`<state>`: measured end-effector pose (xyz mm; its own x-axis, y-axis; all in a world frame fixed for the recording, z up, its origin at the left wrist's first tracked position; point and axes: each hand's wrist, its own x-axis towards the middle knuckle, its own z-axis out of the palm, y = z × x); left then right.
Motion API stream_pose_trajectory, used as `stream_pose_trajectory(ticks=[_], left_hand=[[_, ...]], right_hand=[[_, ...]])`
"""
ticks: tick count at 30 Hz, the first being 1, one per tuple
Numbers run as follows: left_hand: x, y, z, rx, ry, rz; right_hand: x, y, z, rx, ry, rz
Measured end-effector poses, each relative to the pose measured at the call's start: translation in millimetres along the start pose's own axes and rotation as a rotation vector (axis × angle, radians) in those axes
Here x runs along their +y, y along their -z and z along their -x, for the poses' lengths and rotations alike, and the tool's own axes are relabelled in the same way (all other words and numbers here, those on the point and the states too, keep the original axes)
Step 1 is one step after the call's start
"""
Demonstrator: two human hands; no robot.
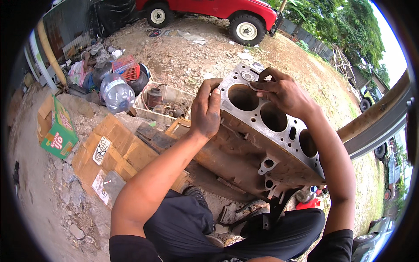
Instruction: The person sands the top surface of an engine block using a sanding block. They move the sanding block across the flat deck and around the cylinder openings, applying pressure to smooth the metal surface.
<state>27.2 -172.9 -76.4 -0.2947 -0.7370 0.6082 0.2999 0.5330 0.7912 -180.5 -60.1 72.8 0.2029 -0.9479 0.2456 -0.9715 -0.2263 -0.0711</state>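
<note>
A rusty engine block [273, 139] stands in front of me, its flat grey top face tilted up and pierced by three visible round cylinder bores and smaller holes. My left hand [207, 107] is closed round the block's left edge near its far end, thumb up beside the rim. Over the far bore [243, 97], my right hand [281, 92] pinches a thin, small object against the top face. Only a sliver of that object shows between the fingertips, so its kind is unclear. My right forearm covers part of the block's near right end.
Left of the block lie a flattened cardboard box [114, 150] and a green carton [58, 127]. Beyond them are a white crate [162, 114] of metal parts, a large clear bottle [117, 93] and a red basket [126, 67]. A metal beam [371, 137] rises at right; a red vehicle [218, 8] stands behind.
</note>
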Motion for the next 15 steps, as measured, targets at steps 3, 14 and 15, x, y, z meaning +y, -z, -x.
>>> stream_pose_trajectory(ticks=[3, 14, 15], left_hand=[[-4.6, -13.7, 0.3, 0.073, -0.029, 0.063], [0.4, -10.8, -1.3, 0.078, -0.018, 0.131], [3.7, -11.6, -2.5, 0.084, -0.051, 0.074]], right_hand=[[0.0, -3.9, 0.4, 0.028, -0.001, -0.026], [-8.5, -19.7, -22.9, 0.047, -0.024, -0.050], [-5.1, -21.2, -29.5, 0.045, -0.019, -0.037]])
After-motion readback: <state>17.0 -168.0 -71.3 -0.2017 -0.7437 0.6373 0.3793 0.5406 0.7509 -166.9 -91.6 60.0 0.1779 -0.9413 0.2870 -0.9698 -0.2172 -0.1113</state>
